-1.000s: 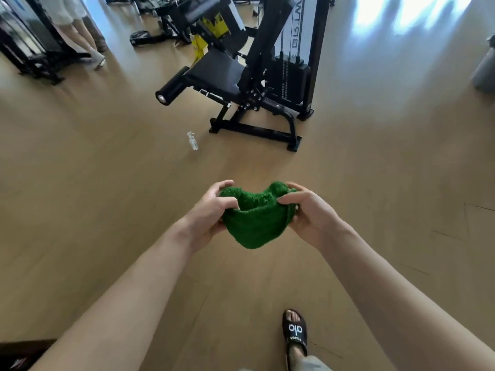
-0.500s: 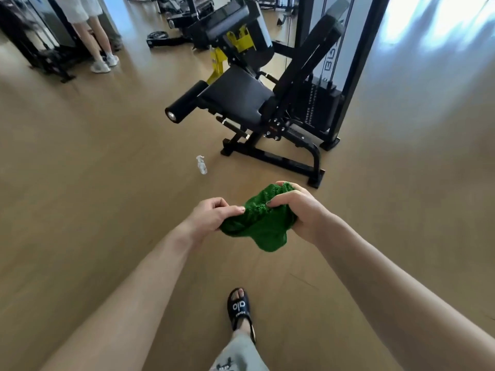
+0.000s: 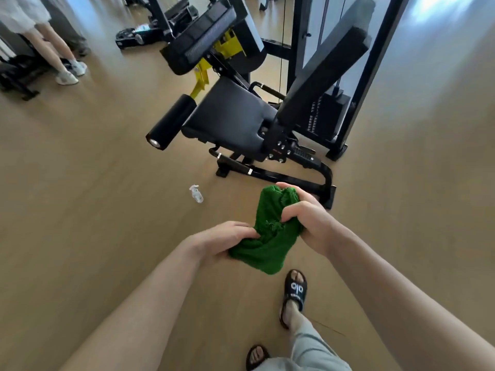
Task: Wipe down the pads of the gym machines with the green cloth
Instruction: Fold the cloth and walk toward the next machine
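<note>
A bunched green cloth (image 3: 270, 236) hangs between both hands in front of me, above the wooden floor. My left hand (image 3: 225, 241) grips its lower left edge. My right hand (image 3: 308, 220) is clenched on its upper right part. Just ahead stands a black gym machine with a flat seat pad (image 3: 230, 116), a slanted back pad (image 3: 324, 70), a round leg roller (image 3: 171, 121) at the left and a ribbed upper pad (image 3: 203, 36). Neither hand touches the machine.
A small clear spray bottle (image 3: 197, 194) lies on the floor left of the machine's base bar (image 3: 281, 178). The weight stack (image 3: 329, 113) stands behind the seat. A person's legs (image 3: 59, 57) are at the far left. My sandalled foot (image 3: 294, 290) is below the cloth.
I have walked closer to the machine, which now fills the upper view. My right hand has risen and clenched the cloth tighter while the left holds its lower edge.
</note>
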